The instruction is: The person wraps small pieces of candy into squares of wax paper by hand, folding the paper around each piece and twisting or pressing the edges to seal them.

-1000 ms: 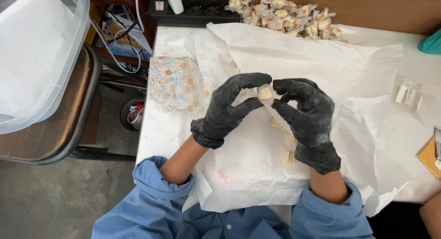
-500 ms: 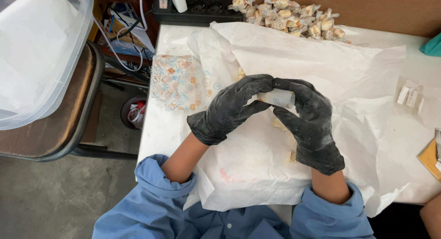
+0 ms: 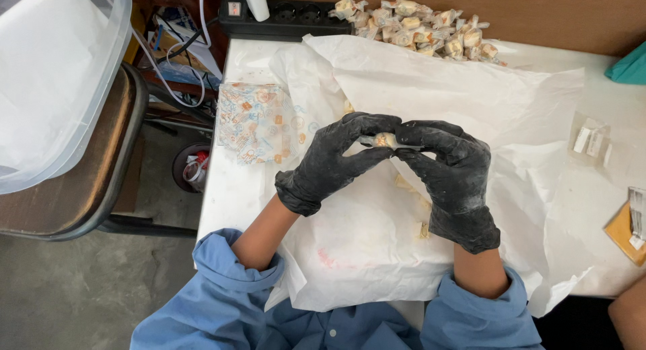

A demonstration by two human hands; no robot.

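My left hand (image 3: pixel 331 160) and right hand (image 3: pixel 452 169) pinch one sweet (image 3: pixel 385 141), fingers closed on it. White paper (image 3: pixel 377 256) lies beneath the sweet; a heap of wrapped sweets (image 3: pixel 417 27) beyond.

white table (image 3: pixel 235 202), white paper sheet (image 3: pixel 471 94), printed wrappers (image 3: pixel 259 121), wrapped candies (image 3: pixel 417 27)

Even, soft daylight-like lighting fills the scene, bright on the crinkled white paper sheet (image 3: pixel 431 94), which nears overexposure without hard glare. Shadows are faint and diffuse, darkest under the brown wooden stool with black metal rim (image 3: pixel 81 202). Focus is sharp at centre; edges show slight wide-angle stretching.
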